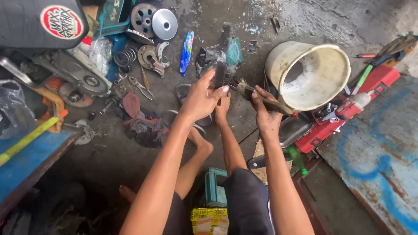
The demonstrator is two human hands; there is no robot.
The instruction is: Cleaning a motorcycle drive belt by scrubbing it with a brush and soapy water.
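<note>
**Scrubbing a dark part over a cluttered floor**

Holding a dark elongated metal part [220, 72] upright above the concrete floor [244, 117], left hand [201, 98] closed around its lower end. Gripping a worn brush [261, 96], right hand [266, 115] wrapped shut on the handle, bristles touching the part. Just right: a tipped cream bucket [311, 74], then a red toolbox [348, 111]. Beyond the part: a blue, narrow sachet [187, 52], coil spring [124, 57], round clutch parts [150, 19]. Left: rags [137, 119], an engine casing [76, 67], a round red-and-white sticker [61, 21] on black.
</note>
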